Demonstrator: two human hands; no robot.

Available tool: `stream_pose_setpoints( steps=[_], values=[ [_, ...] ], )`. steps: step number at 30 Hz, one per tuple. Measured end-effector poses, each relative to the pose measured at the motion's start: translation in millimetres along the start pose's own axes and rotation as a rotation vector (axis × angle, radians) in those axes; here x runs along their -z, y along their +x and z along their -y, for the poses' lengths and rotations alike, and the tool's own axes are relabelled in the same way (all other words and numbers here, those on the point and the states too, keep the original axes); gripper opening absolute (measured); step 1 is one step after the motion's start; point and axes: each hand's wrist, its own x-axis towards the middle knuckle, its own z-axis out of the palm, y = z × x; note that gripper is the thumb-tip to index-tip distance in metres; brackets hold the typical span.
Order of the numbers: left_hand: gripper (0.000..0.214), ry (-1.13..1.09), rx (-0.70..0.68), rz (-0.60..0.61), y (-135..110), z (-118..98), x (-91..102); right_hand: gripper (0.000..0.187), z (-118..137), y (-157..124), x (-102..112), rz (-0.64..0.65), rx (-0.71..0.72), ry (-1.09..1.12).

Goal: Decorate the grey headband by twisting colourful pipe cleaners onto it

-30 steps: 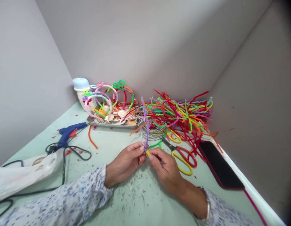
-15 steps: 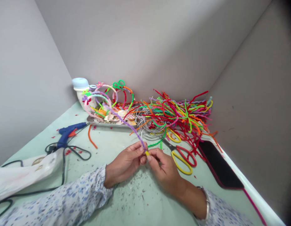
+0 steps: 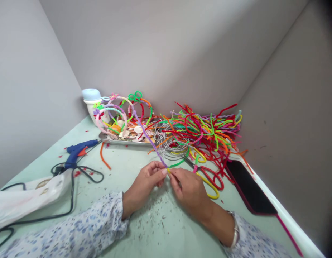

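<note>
A blue hot glue gun (image 3: 77, 152) lies on a pale green table (image 3: 120, 168) as the left hand (image 3: 145, 177) and right hand (image 3: 188, 190), fingers closed, pinch a purple pipe cleaner (image 3: 151, 138) where it meets a yellow stub (image 3: 168, 171). The strand leans toward a metal tray (image 3: 120, 141) of shells; red-and-yellow scissors (image 3: 205, 167) and a phone (image 3: 249, 186) lie right.

Bright, even light — faint shadows, darkened right edge

Hands (image 3: 144, 179): 2 | purple pipe cleaner (image 3: 149, 138) between them: 1 | loose orange pipe cleaner (image 3: 103, 157): 1 | scissors (image 3: 208, 177): 1 pair | hot glue gun (image 3: 76, 152): 1 | phone (image 3: 249, 188): 1 | metal tray (image 3: 114, 139): 1 | white jar (image 3: 94, 107): 1
</note>
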Motion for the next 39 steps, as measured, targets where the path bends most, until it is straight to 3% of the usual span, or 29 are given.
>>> stream_pose_setpoints(
  steps=[6,12,30,39],
  values=[
    [0.023,0.093,-0.019,-0.062,2.0,0.7,0.3,0.017,2.6,0.7,-0.7,0.050,0.074,-0.107],
    [0.024,0.049,0.005,-0.071,2.1,-2.5,-1.2,0.018,4.7,-0.7,0.2,0.067,0.105,-0.115],
    [0.018,-0.144,0.086,-0.140,2.2,-7.3,-4.4,0.018,7.5,-0.5,-0.2,0.071,0.029,-0.023],
    [0.013,-0.217,0.081,-0.071,2.9,-4.1,0.7,0.015,8.0,-2.5,-1.4,0.033,-0.026,0.094]
  ],
)
